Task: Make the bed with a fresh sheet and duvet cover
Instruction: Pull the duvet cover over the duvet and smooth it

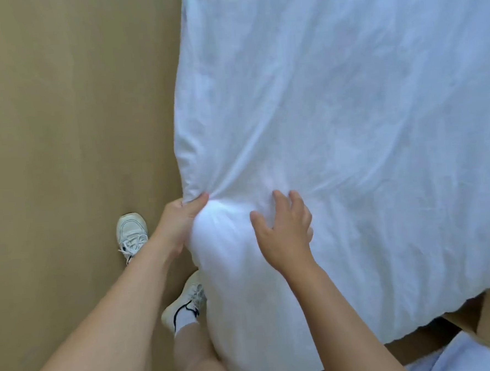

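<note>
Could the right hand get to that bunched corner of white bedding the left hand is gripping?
Probably yes. The right hand lies spread on the white bedding close beside the bunched corner that the left hand grips, with only loose fabric between them.

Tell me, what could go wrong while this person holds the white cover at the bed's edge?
The left hand pinches only a small bunch of the cover at its edge; a hard tug might slip it free. The right hand lies open on top, so it may not hold the cloth down. The cover hangs by the shoe; the person could step on it.
</note>
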{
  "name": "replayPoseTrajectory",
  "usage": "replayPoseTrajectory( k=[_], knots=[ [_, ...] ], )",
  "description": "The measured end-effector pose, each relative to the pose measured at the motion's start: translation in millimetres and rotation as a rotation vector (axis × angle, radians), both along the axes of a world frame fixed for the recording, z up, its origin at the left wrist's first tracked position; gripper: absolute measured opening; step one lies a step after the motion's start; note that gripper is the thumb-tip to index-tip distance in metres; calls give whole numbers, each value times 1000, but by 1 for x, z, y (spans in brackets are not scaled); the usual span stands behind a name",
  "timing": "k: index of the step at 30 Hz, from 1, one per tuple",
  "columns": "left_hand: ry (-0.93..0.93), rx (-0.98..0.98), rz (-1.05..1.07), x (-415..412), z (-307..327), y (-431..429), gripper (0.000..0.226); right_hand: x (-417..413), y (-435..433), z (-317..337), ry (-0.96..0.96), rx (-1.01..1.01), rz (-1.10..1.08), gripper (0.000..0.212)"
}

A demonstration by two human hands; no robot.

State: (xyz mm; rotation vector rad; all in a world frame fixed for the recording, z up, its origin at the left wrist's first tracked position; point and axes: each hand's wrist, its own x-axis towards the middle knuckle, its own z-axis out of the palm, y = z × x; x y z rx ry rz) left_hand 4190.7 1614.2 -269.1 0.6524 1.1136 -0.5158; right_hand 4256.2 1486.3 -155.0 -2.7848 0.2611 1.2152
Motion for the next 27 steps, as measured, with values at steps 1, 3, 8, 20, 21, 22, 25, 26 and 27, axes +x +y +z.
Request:
replayPoseTrajectory(
  k=[1, 3, 8, 20, 21, 22, 25, 26, 27],
  knots=[
    [15, -7, -27, 9, 5, 0, 29, 5, 3, 1, 23, -3, 7, 63],
    [-27, -87, -79, 26, 17, -3, 27, 19, 9, 3, 6, 35, 14, 65],
    [-161, -275, 194, 110, 45, 28, 54, 60, 24, 8, -55, 260, -20, 64],
    [22, 370, 188, 224, 52, 43, 30, 189, 42, -4, -149, 473, 2, 64],
    [54, 439, 221, 207, 55, 45, 28, 197, 45, -1, -124, 507, -43, 64],
    [95, 497, 229, 196, 58, 50, 28, 204, 48, 2, -76, 522, -75, 64],
    [91, 646, 61, 202, 53, 61, 19, 221, 59, 9, 41, 485, -37, 66],
    [53, 685, -13, 213, 55, 59, 15, 228, 64, 11, 53, 501, -62, 68],
    [4, 713, -95, 221, 59, 53, 14, 236, 70, 14, 59, 538, -110, 71]
  ],
)
